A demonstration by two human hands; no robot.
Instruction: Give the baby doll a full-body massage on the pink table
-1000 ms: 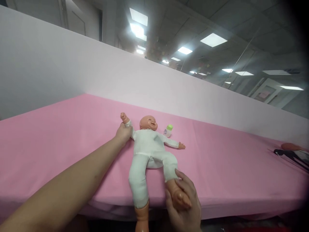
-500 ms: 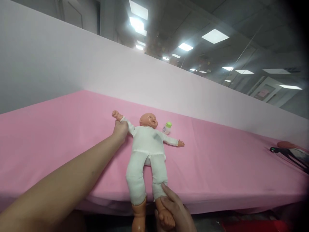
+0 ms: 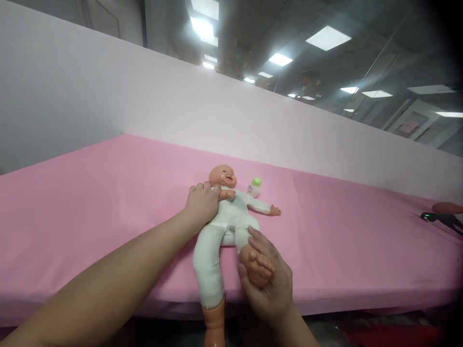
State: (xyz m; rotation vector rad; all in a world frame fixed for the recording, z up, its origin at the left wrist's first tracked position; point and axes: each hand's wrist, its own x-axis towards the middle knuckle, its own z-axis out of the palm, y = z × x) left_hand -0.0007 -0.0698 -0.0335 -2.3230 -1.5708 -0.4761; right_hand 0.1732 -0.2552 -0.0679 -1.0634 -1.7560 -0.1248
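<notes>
A baby doll [image 3: 229, 212] in a white suit lies on its back on the pink-covered table [image 3: 325, 246]. My left hand [image 3: 203, 202] is closed around the doll's arm on the left, which is folded over its chest. With my right hand [image 3: 269, 282] I grip the doll's lower leg on the right; that leg is bent, its bare foot turned towards me. The doll's other leg hangs past the table's front edge. Its free arm is stretched out to the right. Close to the doll's shoulder lies a small bottle [image 3: 254, 187] with a green cap.
A white partition [image 3: 162, 96] rises behind the table, with glass above it showing ceiling lights. At the far right edge lie a dark object with a small green light [image 3: 430, 217] and a brownish rounded thing [image 3: 448, 207]. Something red [image 3: 390, 335] is below the table.
My left hand has brought the doll's arm inward from outstretched to across its chest. My right hand has raised the doll's leg and bent it up towards the belly.
</notes>
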